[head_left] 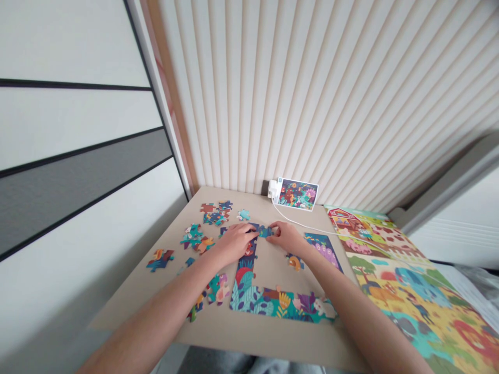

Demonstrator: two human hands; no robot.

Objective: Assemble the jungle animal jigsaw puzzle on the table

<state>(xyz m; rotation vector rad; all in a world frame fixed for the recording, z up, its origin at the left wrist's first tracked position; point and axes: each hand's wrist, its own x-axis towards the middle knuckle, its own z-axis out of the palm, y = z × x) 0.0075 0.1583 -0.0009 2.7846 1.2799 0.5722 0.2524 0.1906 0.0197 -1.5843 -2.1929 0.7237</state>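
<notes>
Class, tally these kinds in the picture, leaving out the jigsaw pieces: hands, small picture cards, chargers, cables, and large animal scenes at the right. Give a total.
Hands: 2 (left hand, right hand)
Cards: 1 (card)
Chargers: 1 (charger)
Cables: 1 (cable)
Animal scenes: 2 (farm scene, savanna scene)
Total: 7

Most loose pieces left of puzzle border; picture card behind.

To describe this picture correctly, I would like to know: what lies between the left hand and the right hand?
In the head view, a blue jigsaw piece lies between the left hand and the right hand.
</notes>
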